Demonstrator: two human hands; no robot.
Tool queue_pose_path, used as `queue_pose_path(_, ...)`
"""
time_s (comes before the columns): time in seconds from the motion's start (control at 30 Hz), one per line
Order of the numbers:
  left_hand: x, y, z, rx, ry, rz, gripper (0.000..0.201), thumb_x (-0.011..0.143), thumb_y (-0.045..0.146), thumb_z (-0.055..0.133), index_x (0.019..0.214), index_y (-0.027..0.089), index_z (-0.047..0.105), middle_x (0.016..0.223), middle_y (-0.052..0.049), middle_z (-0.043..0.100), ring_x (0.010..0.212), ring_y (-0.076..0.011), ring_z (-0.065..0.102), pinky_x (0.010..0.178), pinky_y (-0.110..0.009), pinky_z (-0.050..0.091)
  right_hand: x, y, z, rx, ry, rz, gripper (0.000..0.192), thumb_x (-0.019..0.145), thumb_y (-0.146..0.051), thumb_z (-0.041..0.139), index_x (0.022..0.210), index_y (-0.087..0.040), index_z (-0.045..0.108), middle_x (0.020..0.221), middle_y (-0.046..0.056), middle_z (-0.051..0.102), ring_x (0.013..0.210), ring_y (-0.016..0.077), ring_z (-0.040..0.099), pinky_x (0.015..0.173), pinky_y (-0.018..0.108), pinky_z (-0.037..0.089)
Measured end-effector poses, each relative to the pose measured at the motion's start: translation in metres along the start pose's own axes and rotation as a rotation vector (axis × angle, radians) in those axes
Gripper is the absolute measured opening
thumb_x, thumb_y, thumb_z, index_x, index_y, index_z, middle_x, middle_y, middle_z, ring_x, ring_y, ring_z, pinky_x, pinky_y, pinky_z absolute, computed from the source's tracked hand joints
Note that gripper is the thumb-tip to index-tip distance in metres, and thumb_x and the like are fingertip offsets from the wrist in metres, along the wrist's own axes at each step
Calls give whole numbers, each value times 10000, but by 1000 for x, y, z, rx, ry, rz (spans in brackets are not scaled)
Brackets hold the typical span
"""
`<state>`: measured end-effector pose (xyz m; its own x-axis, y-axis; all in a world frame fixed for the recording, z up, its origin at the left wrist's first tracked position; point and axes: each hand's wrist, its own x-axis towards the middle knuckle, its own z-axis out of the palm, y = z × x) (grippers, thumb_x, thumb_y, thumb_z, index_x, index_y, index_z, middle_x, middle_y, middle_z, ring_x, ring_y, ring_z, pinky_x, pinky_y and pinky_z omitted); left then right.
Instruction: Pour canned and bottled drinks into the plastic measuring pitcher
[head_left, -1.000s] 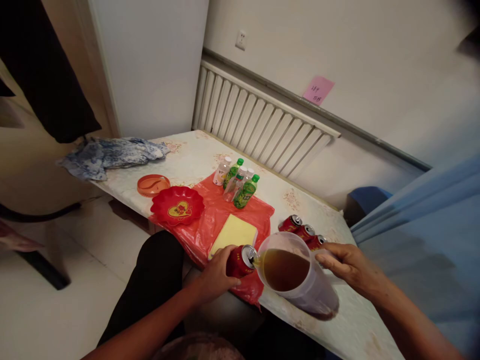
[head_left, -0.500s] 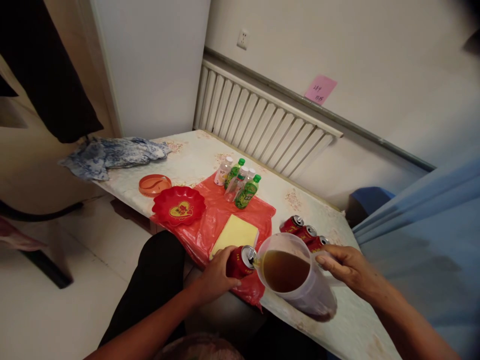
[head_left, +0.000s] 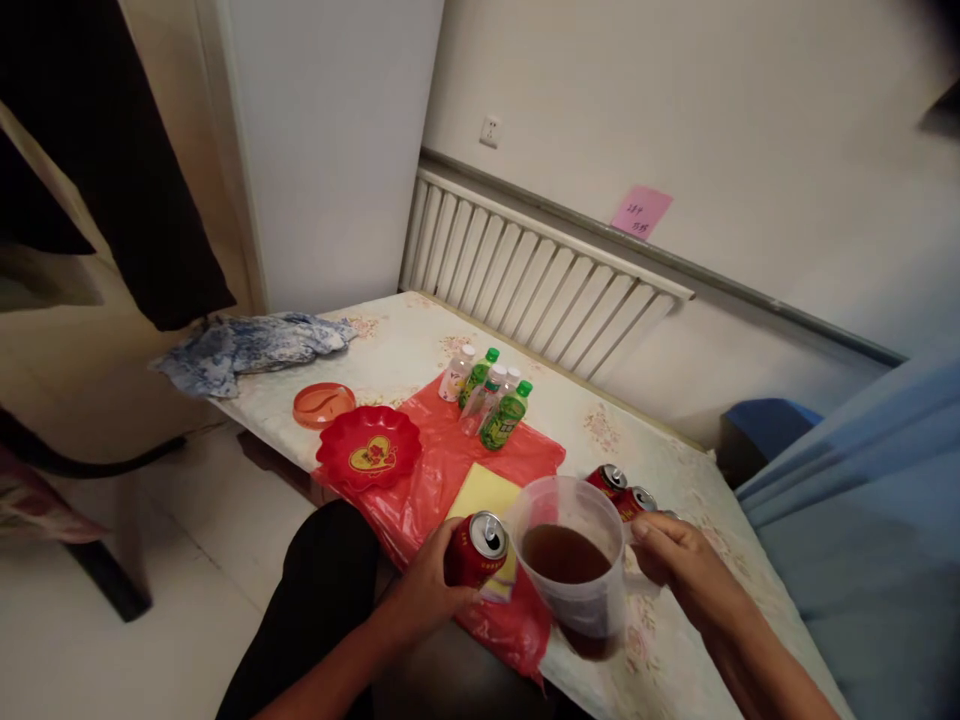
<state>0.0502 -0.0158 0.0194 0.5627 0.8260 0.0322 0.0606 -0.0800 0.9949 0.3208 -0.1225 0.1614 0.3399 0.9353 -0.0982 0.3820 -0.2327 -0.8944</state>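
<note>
My left hand [head_left: 427, 590] grips a red drink can [head_left: 474, 549] with its opened top facing up, just left of a clear plastic pitcher [head_left: 574, 570]. The pitcher holds brown liquid and stands upright near the table's front edge. My right hand [head_left: 667, 560] is closed around the pitcher's handle on its right side. Can and pitcher are close together but the can's mouth no longer touches the rim. Under the can lie a yellow pad [head_left: 487, 492] and a red plastic bag [head_left: 442, 470].
Two more red cans [head_left: 622, 490] lie behind the pitcher. Several small bottles [head_left: 491, 400] stand on the bag, with a red heart dish [head_left: 369, 447] and an orange dish [head_left: 323, 404] to the left. A blue cloth [head_left: 247, 345] lies at the table's far left; a radiator [head_left: 525, 265] runs behind.
The pitcher went from tilted toward the can to upright. My left hand lifted the can slightly away from the rim. The camera view rose.
</note>
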Motion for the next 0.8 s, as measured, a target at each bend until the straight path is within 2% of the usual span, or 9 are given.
queue_pose_path(0.17, 0, -11, -11, -6, 60, -68, 780, 524, 41, 671, 1268, 185, 483, 1269, -83, 598, 1192, -293, 529, 1049, -410, 385, 38, -1, 25, 360, 103, -72, 428, 759, -488, 621, 530, -223, 375, 472, -87, 254, 442, 83, 215, 449, 245, 193)
queue_pose_path(0.33, -2, -29, -18, -56, 76, -102, 831, 500, 45, 696, 1292, 196, 494, 1305, -87, 588, 1234, -314, 502, 1065, -417, 377, 90, -8, 63, 620, 164, -194, 376, 726, -363, 656, 514, -215, 383, 450, -99, 274, 411, 69, 206, 426, 239, 184)
queue_pose_path(0.57, -3, -37, -29, -60, 114, -139, 818, 479, 57, 720, 1256, 225, 530, 1281, -72, 619, 1223, -325, 524, 1081, -446, 376, 160, -1, 128, 700, 256, -295, 337, 753, -355, 585, 523, -223, 377, 438, -104, 292, 407, 75, 244, 442, 240, 236)
queue_pose_path(0.8, 3, -58, -38, -142, 125, -126, 842, 457, 58, 719, 1258, 228, 527, 1272, -69, 627, 1222, -336, 525, 1076, -455, 378, 200, 9, 175, 716, 305, -308, 321, 782, -373, 539, 542, -229, 383, 429, -107, 310, 394, 81, 270, 441, 235, 261)
